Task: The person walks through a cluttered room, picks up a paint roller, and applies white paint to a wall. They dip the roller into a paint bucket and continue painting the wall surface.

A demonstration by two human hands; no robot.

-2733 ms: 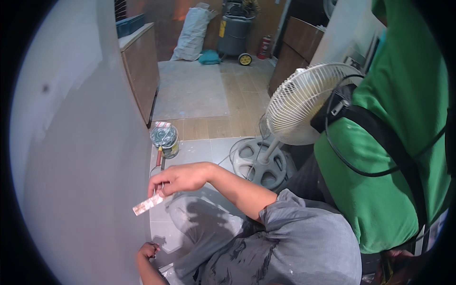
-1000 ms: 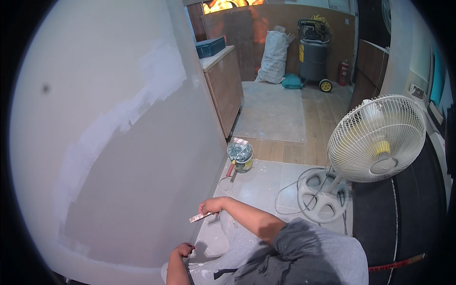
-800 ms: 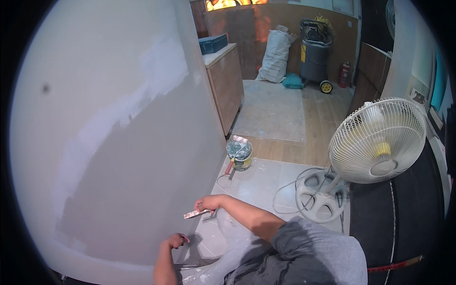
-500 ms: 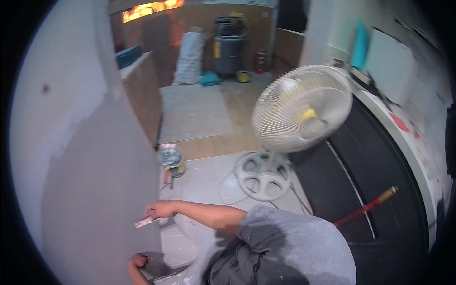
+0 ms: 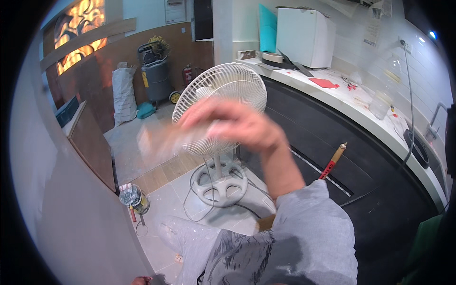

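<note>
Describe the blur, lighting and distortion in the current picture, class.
In the head view, the right hand and the pale piece it holds are smeared, probably by motion; there too, the orange panel glows brightly; the white counter bows with fisheye distortion, and the corners go black.

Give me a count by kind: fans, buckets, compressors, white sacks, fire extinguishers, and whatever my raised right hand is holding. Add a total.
Fan: 1
Bucket: 1
Compressor: 1
White sack: 1
Fire extinguisher: 1
Pale block, blurred, in the right hand: 1
Total: 6
</note>
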